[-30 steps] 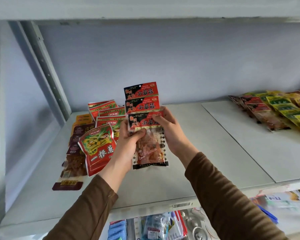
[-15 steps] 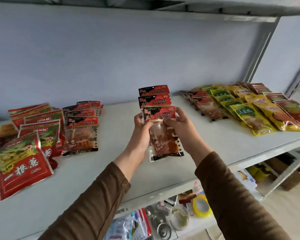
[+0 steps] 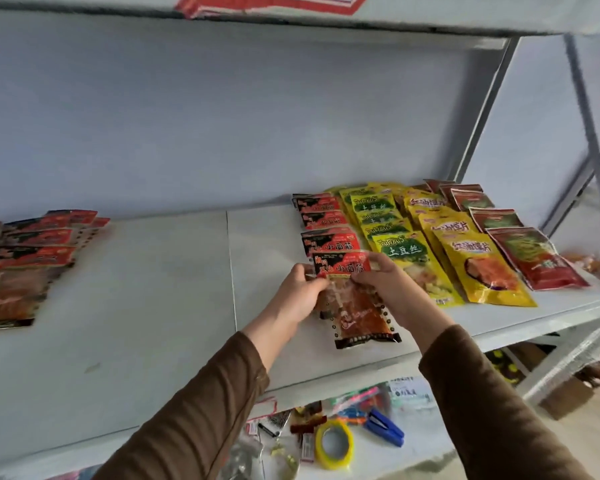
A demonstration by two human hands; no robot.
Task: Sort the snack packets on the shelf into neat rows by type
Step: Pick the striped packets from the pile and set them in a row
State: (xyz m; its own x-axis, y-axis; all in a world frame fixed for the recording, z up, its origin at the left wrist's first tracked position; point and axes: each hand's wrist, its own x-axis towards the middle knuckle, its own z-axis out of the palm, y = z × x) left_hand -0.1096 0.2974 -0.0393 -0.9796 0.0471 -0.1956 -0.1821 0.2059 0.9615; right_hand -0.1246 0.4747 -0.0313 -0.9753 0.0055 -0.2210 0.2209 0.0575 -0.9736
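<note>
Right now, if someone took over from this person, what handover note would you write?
Left hand and right hand both pinch the front red-and-black packet, laying it on the shelf at the near end of its matching row.
Done: green-yellow row, yellow row and red row lie beside it on the right.
Left: release this packet, then bring over the same-type pile at the shelf's left.

pale wall (image 3: pixel 187 116), grey shelf upright (image 3: pixel 484 109)
</note>
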